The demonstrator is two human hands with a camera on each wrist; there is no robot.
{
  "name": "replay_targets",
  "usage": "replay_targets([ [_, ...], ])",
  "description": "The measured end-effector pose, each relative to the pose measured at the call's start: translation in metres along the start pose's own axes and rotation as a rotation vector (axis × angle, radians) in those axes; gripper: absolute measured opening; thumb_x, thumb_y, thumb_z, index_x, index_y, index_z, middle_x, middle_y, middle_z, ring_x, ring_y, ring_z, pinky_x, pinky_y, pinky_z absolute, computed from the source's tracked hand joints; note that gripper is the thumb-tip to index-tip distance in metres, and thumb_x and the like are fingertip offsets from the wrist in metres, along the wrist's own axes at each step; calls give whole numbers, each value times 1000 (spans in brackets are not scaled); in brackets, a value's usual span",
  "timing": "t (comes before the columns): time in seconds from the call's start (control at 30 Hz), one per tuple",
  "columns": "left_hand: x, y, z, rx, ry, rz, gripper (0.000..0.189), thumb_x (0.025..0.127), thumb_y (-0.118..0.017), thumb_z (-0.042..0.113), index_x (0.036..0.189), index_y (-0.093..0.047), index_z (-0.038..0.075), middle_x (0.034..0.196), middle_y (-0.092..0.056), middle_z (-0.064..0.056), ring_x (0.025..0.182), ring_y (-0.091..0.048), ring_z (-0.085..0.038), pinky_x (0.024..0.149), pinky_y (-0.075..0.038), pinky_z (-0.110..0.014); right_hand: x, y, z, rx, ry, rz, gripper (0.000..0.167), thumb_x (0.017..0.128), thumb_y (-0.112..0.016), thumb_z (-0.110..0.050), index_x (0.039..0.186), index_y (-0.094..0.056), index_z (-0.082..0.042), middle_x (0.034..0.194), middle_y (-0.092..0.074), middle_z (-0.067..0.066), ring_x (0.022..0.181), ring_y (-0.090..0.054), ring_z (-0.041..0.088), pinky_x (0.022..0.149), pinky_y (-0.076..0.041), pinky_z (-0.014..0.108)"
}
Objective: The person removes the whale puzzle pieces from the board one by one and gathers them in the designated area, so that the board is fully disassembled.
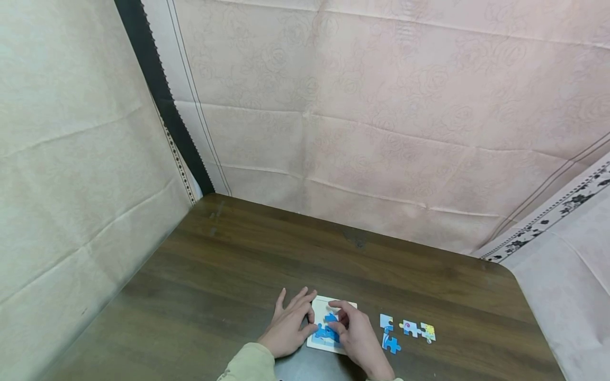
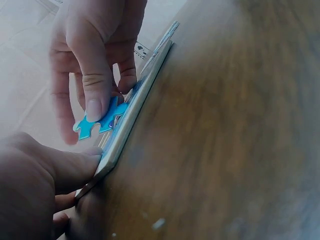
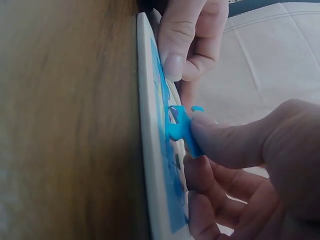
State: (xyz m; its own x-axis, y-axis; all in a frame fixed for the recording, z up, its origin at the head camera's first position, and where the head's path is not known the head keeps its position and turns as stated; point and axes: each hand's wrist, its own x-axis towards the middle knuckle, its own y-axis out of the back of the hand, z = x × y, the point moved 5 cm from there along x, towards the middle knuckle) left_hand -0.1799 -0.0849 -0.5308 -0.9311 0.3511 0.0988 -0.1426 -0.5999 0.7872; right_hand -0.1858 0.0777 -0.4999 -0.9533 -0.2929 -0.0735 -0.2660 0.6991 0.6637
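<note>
Toward six o'clock on the wooden surface [image 1: 214, 296], the right hand [image 1: 355, 330] has its grip clamped on a blue jigsaw piece [image 3: 185, 129], tilted between thumb and fingers over the puzzle tray [image 1: 320, 306]; the left hand [image 1: 288, 330], several fingers splayed, touches the tray's nine o'clock edge; loose jigsaw pieces [image 1: 410, 328] lie at three o'clock.
</note>
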Motion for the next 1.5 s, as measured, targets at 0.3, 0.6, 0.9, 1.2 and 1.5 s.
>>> replay_targets([
  [0.3, -1, 1, 1, -8, -15, 10, 24, 92, -67, 33, 81, -47, 30, 151, -41, -2, 144, -26, -25, 109, 4, -65, -1, 2, 3, 35, -38, 26, 19, 89, -70, -8, 107, -63, -10, 82, -54, -1, 71, -50, 15, 62, -45, 25],
  [0.6, -2, 2, 1, -15, -22, 19, 24, 91, -68, 32, 81, -46, 30, 151, -41, -2, 144, -26, -25, 110, 4, -65, -3, 4, 4, 65, -41, 57, 13, 88, -71, -11, 98, -64, -10, 81, -55, -1, 71, -50, 16, 60, -45, 24],
  [0.9, -2, 1, 1, -15, -20, 15, 24, 92, -67, 33, 81, -46, 30, 152, -40, -2, 144, -26, -25, 110, 4, -65, -3, 8, 6, 101, -74, 120, 14, 85, -75, -13, 94, -66, -10, 79, -59, -2, 68, -53, 15, 59, -47, 24],
  [1.2, -1, 1, 1, -3, -26, 21, 24, 92, -68, 33, 81, -46, 31, 151, -40, -2, 144, -26, -25, 110, 3, -65, -3, 13, 8, 95, -104, 159, 12, 85, -75, -11, 94, -67, -11, 79, -60, -2, 70, -53, 14, 61, -48, 24],
  [1.5, -1, 2, 2, 7, -22, 21, 25, 92, -68, 33, 80, -46, 30, 151, -40, -3, 144, -26, -25, 110, 3, -65, -7, 20, 11, 90, -123, 179, 12, 85, -75, -13, 92, -66, -12, 77, -58, -2, 68, -52, 14, 58, -46, 24],
])
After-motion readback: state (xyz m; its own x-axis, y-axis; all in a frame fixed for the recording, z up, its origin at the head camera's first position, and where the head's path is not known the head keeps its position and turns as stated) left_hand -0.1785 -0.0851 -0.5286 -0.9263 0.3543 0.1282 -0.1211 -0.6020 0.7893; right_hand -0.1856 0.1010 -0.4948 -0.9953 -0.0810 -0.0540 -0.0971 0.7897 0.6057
